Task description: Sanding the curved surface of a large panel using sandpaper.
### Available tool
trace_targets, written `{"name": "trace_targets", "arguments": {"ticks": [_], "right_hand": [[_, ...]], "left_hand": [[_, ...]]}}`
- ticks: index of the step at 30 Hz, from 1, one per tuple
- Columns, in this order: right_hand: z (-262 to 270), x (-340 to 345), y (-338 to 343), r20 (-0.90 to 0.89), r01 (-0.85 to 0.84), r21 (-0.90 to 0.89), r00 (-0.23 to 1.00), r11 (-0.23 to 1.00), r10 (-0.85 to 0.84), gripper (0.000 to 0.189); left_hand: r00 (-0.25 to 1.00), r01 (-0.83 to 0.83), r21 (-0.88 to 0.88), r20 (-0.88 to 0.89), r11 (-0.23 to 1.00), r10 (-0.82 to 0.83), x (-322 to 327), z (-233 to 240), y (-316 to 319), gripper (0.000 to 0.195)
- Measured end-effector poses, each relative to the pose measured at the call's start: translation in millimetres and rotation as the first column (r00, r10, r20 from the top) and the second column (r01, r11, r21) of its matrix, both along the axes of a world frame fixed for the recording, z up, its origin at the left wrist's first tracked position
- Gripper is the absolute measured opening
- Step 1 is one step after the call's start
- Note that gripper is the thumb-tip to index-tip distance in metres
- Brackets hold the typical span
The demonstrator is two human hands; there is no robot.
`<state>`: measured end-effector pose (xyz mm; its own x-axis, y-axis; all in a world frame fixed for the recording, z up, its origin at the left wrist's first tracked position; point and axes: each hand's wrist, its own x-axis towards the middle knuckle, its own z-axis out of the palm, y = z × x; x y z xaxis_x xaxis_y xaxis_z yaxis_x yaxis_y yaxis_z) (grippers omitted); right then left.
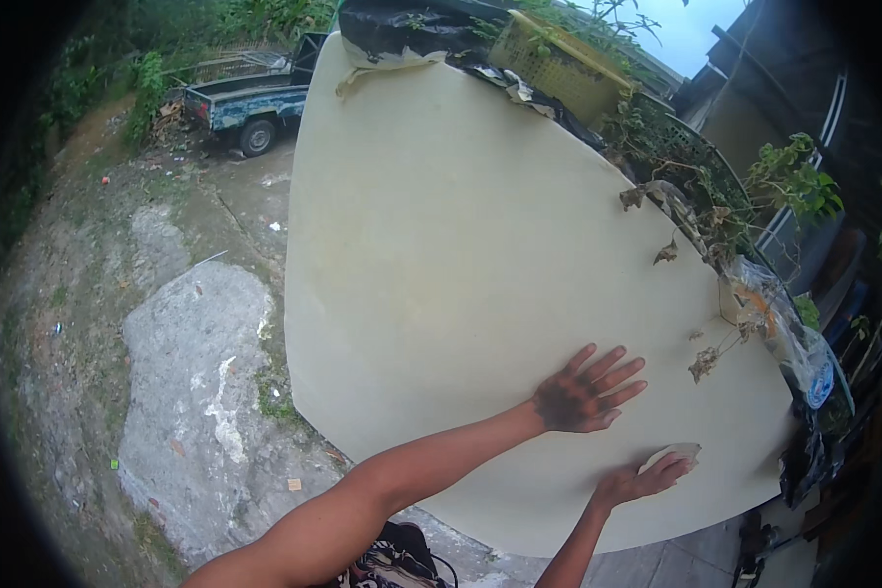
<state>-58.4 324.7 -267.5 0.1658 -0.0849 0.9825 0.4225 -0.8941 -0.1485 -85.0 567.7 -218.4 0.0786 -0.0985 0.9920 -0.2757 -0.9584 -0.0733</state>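
Observation:
A broad, smooth cream panel or wall face (448,242) fills the middle of the view, with faint yellowish patches on it. My left hand (586,389) is spread over its lower right part, fingers apart and holding nothing. Whether the palm presses on the surface I cannot tell. Lower and to the right, my right hand (643,481) grips a small pale pad or folded sheet (685,453) close to the panel. The fingers hide part of that piece, so its material is unclear.
Along the panel's upper right edge are black plastic sheeting (411,29), a yellow perforated basket (558,62), dried vines (665,253) and a clear plastic bag (779,316). Rough concrete (198,382) lies to the left. A worn blue pickup truck (253,106) stands beyond.

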Motion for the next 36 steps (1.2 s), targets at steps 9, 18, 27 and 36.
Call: {"name": "trace_targets", "arguments": {"ticks": [9,18,27,36], "right_hand": [[65.7,19.8,-22.0,0.195,-0.018,0.084,0.981,0.996,0.001,0.051],[80.6,4.9,3.5,0.05,-0.255,0.2,0.967,0.946,0.25,0.055],[-11.1,7.2,17.3,0.102,0.098,-0.45,0.993,0.887,-0.058,0.055],[42.8,13.9,-28.6,0.057,-0.216,-0.003,0.975,0.976,0.215,0.049]], "left_hand": [[0.988,0.141,-0.062,0.077,0.988,-0.136,-0.8,1.2,0.1,0.071],[0.992,0.124,-0.02,0.019,0.992,-0.123,5.0,-13.8,1.7,0.066],[0.998,0.001,-0.036,0.066,0.999,0.002,-12.7,-34.9,63.1,0.072],[0.963,-0.244,-0.196,-0.161,0.95,0.214,-14.9,-125.9,135.8,0.072]]}}
